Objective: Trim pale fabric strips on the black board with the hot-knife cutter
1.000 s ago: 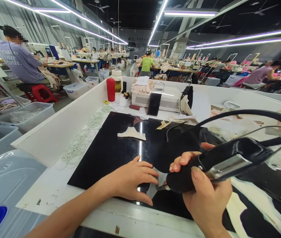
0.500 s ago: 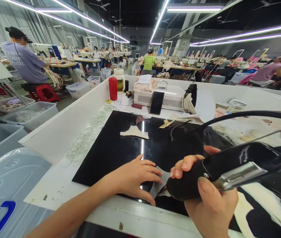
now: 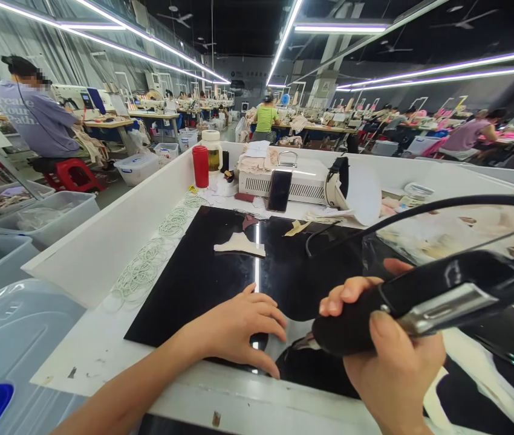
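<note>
My left hand (image 3: 243,326) rests low over the black glossy board (image 3: 184,284), fingers spread and slightly curled. Under and beside its fingertips lies a thin grey piece of material (image 3: 289,332), partly hidden by the hand. My right hand (image 3: 393,356) is wrapped round a black corded hand tool (image 3: 352,326) with a silver lever along its side. The tool's narrow metal tip points left at the grey piece, close to my left thumb; whether it touches cannot be made out. Farther back on the board lies a cream shaped piece (image 3: 239,244).
Coils of pale green cord (image 3: 141,272) lie left of the board. Behind it stand a red cup (image 3: 201,167), a phone (image 3: 279,191) and a white vented box (image 3: 305,181). The tool's black cable (image 3: 442,202) arches over the right side. Cream pieces (image 3: 479,368) lie at lower right.
The tool's tip has shifted slightly right, away from my left thumb. My left hand stays spread over the grey piece. The whole view has shifted a little.
</note>
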The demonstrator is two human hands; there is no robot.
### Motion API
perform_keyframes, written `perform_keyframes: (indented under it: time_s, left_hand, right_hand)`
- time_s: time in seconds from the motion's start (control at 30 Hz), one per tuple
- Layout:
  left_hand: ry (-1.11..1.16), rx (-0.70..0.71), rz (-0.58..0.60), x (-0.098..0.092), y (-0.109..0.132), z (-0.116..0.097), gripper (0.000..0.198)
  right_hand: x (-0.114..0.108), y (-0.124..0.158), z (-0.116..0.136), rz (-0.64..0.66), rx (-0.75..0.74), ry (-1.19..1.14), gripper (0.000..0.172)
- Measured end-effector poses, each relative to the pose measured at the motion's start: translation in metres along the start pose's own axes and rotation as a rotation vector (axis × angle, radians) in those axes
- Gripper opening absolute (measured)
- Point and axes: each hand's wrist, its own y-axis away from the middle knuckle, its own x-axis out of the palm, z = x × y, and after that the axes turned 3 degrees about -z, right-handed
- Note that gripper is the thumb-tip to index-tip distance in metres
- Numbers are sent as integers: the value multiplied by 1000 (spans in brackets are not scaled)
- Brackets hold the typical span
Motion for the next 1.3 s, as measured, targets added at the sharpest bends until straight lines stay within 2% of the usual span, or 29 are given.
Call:
perform_keyframes:
  time_s: [0.1,0.2,0.3,0.4,0.67,0.93,1.2,1.3]
  left_hand:
    - [-11,-19,-49,1,-2,-2,41]
    - [-56,-26,-9,3,-3,-2,48]
    - [-114,-25,70,4,-3,-1,48]
    - [-137,-43,97,3,-3,-2,52]
    - [-147,-68,124,0,-4,-5,53]
    - [-141,-76,124,0,-4,-5,55]
    - [-139,-78,124,-1,-4,-6,53]
    - [-137,-76,117,-1,-4,-4,52]
  right_hand:
    - [-7,-16,0,-98,-48,15,44]
    - [-11,-20,-2,-127,-46,19,45]
    - [-11,-16,-7,-110,-46,10,45]
    - [-10,-11,-11,-88,-51,9,44]
    - [-13,-8,-21,-64,-66,65,44]
    - [-11,-10,-17,-90,-72,37,45]
    - [-13,-8,-18,-52,-57,85,42]
    - [-17,-12,-15,-85,-74,83,44]
